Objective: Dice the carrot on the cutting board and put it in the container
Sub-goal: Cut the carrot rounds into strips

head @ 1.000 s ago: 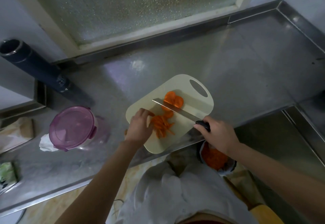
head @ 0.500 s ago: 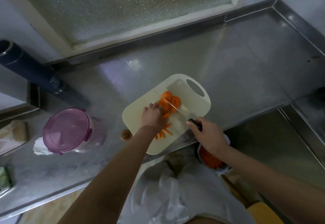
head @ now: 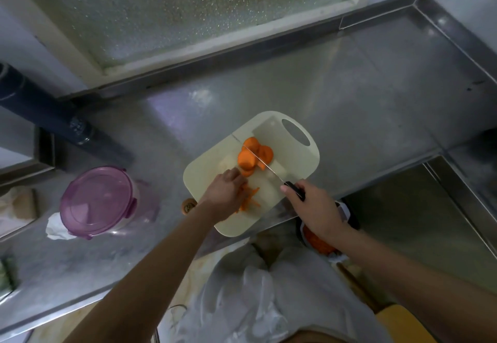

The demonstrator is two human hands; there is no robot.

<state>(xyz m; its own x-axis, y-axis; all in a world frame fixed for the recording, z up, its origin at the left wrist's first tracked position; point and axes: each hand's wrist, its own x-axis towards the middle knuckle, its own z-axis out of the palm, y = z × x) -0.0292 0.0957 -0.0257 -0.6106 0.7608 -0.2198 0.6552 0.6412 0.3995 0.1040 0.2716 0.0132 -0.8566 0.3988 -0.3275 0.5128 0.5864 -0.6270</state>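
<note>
Several carrot rounds point(head: 251, 158): bright orange flat discs, overlapping in a small heap on the far half of the cutting board point(head: 204, 178), near its handle hole.
Carrot strips point(head: 248, 200): thin orange sticks in a loose pile on the near half of the board, partly under my left hand.
Cutting board: cream plastic, lying at an angle on the steel counter point(head: 322, 95), its near corner over the counter's edge.
Knife point(head: 265, 166): thin blade set edge-down across the heap of rounds, tip pointing far and left, black handle in my right hand.
Right hand point(head: 314, 208): fingers wrapped round the knife handle, forefinger reaching towards the blade.
Left hand point(head: 224, 192): knuckles up and fingers bent, their tips at the near edge of the rounds; I cannot tell whether they pinch a piece or only press.
Dark container point(head: 318, 243): below the counter's near edge, mostly hidden by my right wrist, with orange carrot pieces inside.
Purple-lidded tub point(head: 98, 201): on the counter well to the left of the board, lid clipped on; I cannot make out its contents.
Carrot end point(head: 188, 205): a brownish stub on the counter, just beside the board's left edge.
Crumpled white paper point(head: 55, 227): touching the tub's near left side.
</note>
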